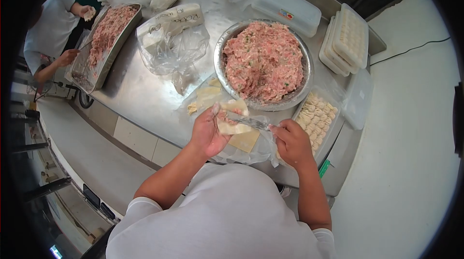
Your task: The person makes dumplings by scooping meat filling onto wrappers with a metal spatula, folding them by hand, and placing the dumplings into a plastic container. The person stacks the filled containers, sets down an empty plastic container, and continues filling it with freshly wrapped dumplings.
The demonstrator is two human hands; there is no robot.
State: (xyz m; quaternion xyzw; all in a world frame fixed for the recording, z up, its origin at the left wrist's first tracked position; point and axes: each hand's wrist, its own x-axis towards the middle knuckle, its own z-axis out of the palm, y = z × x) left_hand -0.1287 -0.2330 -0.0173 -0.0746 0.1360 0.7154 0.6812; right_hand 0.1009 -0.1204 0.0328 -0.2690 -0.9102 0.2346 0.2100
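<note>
My left hand (209, 132) holds a pale dough wrapper (235, 127) with pink filling on it, just in front of the big bowl. In my right hand (292, 142) is a flat metal spreader (253, 122), its blade resting on the filling. The round metal bowl (218, 63) is heaped with ground meat mixture (263, 58) flecked with green. Square wrappers (245, 140) lie on plastic under my hands. Right of my right hand, folded dumplings (316, 120) stand in rows in a tray.
Lidded containers (349, 36) are stacked at the right, near a clear plastic box (286, 8). Left of the bowl lies a plastic-wrapped packet (169, 32). At the upper left, a co-worker (48, 29) works at a tray of meat (108, 32). A green-handled tool (324, 168) lies at the front edge.
</note>
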